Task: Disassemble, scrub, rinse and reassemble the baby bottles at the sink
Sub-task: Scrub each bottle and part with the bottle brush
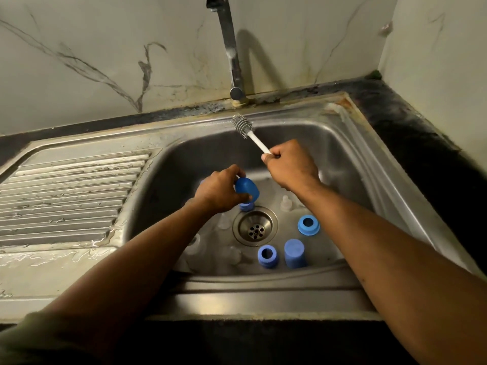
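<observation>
Stainless steel sink basin point(329, 143) holds two blue threaded plastic rings point(308, 225) point(268, 256), an upright blue cap point(295, 253) and clear teats point(285, 203) around the drain point(255, 227)

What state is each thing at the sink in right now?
Left hand: grips a blue cap over the basin.
Right hand: grips the brush by its white handle, bristles raised towards the tap.
Tap: no water seen running.
Two blue collar rings: loose on the sink floor.
Second blue cap: standing, off its bottle.
Clear teats: loose in the sink.
Drain: unplugged.
</observation>
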